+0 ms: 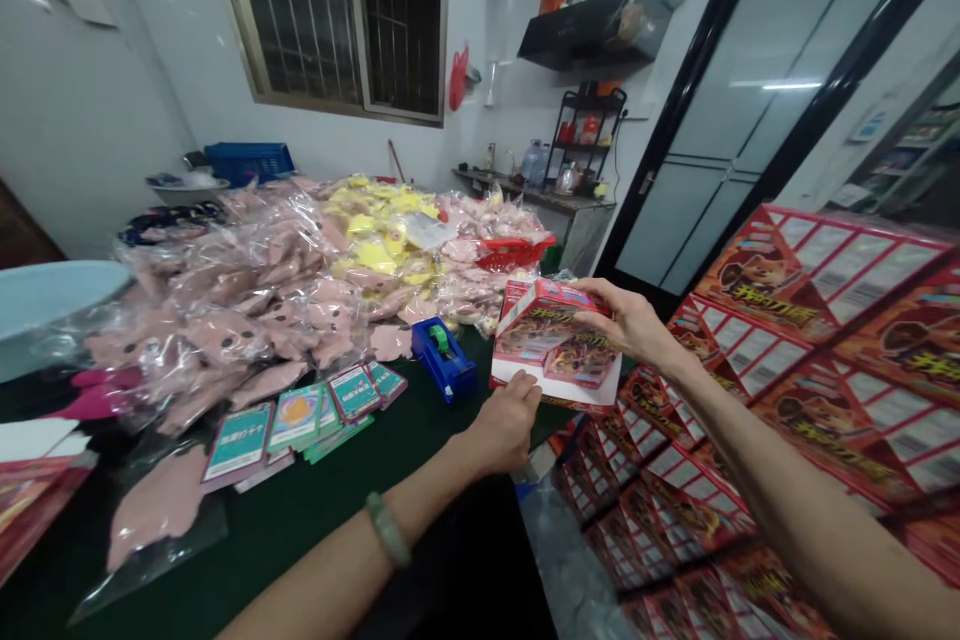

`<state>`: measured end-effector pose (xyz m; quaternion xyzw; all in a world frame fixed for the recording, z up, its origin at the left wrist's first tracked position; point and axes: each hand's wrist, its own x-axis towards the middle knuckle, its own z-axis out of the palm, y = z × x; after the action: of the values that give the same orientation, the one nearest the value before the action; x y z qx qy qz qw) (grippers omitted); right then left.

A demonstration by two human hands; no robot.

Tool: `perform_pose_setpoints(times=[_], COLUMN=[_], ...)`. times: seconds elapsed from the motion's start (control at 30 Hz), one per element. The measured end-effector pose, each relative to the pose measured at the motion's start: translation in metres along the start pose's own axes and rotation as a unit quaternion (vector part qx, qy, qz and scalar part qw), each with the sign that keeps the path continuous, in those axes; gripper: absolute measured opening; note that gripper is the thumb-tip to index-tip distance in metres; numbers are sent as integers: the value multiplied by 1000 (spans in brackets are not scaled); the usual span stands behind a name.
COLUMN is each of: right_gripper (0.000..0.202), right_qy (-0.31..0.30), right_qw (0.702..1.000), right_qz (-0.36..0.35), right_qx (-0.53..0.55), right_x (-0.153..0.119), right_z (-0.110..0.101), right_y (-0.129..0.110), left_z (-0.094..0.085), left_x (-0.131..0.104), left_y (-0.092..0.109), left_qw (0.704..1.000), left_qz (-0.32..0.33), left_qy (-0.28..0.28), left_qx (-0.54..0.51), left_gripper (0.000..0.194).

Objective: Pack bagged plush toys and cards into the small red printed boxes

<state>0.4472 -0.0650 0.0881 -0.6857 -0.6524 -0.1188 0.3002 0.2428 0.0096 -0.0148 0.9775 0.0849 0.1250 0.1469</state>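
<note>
A red printed box with a white lower edge stands at the right end of the dark green table. My right hand grips its upper right side, fingers over the top edge. Against its lower left front rests my left hand, fingers bent and close together. Just left of the box sits a blue tape dispenser with a green roll. Several stacks of teal and green cards lie farther left. The box hides part of my right fingers.
A large heap of bagged pink and yellow items covers the table's back. Stacked red boxes rise at the right. A light blue basin is at the far left, above an opened red box.
</note>
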Motion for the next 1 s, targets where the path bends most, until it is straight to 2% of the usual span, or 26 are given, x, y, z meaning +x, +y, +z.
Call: perform_pose_setpoints(times=[0.07, 0.13, 0.23, 0.33, 0.53, 0.7, 0.8, 0.87, 0.93, 1.0], right_gripper=[39, 37, 36, 33, 31, 53, 57, 59, 62, 60], right_qy=[2, -9, -34, -44, -43, 7, 21, 43, 93, 126], right_qw=[997, 988, 974, 961, 945, 943, 946, 952, 959, 967], right_qz=[8, 8, 0, 0, -4, -3, -10, -22, -35, -48], right_qx=[-75, -152, -224, -273, -323, -334, -324, -302, -267, -215], right_x=[4, 9, 18, 26, 17, -2, -9, -12, -11, -6], right_z=[7, 11, 13, 20, 63, 95, 93, 87, 85, 93], right_y=[-5, -13, -18, -15, -9, -7, -9, -16, -29, -50], left_z=[14, 22, 25, 25, 27, 26, 9, -14, -42, -73], left_x=[14, 21, 22, 19, 15, 20, 9, -16, -54, -103], left_y=[-5, -10, -13, -13, -13, -12, -3, 5, 11, 12], left_qw=[999, 997, 993, 991, 990, 991, 994, 994, 996, 997], left_qz=[-14, -19, -7, 8, 24, 29, 10, -6, -2, 10], left_qy=[-30, -52, -70, -77, -84, -74, -40, -6, 28, 55], left_qx=[33, 62, 91, 108, 114, 106, 106, 105, 87, 57], left_gripper=[64, 60, 44, 40, 31, 33, 51, 63, 57, 37])
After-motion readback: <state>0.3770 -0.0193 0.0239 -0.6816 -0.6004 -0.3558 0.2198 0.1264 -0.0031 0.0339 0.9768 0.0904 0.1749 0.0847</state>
